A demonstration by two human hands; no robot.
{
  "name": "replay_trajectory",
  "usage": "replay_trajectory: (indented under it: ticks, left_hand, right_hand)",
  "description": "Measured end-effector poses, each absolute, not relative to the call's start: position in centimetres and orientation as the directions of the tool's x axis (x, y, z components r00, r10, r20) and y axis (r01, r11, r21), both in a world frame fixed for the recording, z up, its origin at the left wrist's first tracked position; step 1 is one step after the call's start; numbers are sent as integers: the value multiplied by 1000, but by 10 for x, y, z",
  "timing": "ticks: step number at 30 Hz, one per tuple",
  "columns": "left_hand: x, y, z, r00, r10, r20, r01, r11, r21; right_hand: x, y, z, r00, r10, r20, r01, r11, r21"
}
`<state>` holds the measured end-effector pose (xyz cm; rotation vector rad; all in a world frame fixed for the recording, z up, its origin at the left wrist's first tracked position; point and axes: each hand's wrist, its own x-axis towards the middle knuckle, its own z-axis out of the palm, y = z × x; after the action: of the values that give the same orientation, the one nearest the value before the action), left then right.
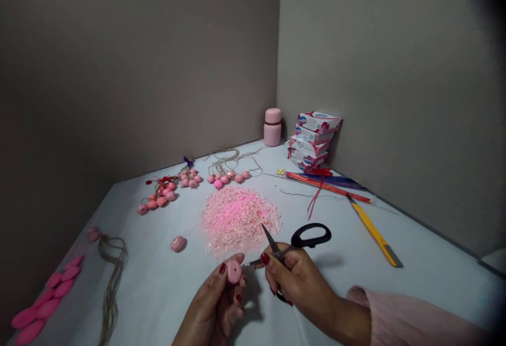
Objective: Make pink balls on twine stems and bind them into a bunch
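Observation:
Between the fingers of my left hand (pixel 219 298) is a small round pink bead (pixel 234 272) with a dark hole or slit in its face. My right hand (pixel 294 277) grips a pair of black-handled scissors (pixel 280 255) near the pivot, with the blades spread apart. One blade points up and left; the tip of the other is at the right side of the bead, and I cannot tell if it touches. Just beyond my hands lies a heap of pink shavings (pixel 239 219). A loose pink bead (pixel 177 243) rests on the table left of the heap.
Strung pink beads (pixel 160 201) and brown cords (pixel 113 267) lie left and behind. Pink oval pieces (pixel 47 304) sit at far left. A yellow utility knife (pixel 373 230), red strips (pixel 328 185), stacked boxes (pixel 314 140) and a pink flask (pixel 272 128) stand or lie toward the right and back.

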<state>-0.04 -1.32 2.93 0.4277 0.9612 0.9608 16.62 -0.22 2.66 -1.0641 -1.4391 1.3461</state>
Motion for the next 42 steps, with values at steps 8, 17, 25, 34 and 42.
replay_trajectory:
  ticks: [8,17,25,34,42]
  left_hand:
    - [0,-21,12,16,983,184,362,-177,915]
    - [-5,-21,6,114,940,322,513,-333,791]
    - [-6,-22,3,166,878,448,552,-459,696]
    - [-2,-21,18,119,953,279,476,-301,827]
    - [0,-26,29,56,967,-250,185,236,954]
  right_hand:
    - [168,-6,28,-226,968,109,57,124,-991]
    - [168,-12,26,-345,928,139,96,182,-979]
    - [170,-12,28,-357,919,170,240,265,-934]
    - [167,-2,24,-391,920,24,104,70,-992]
    - [170,-12,35,-482,868,116,241,259,-935]
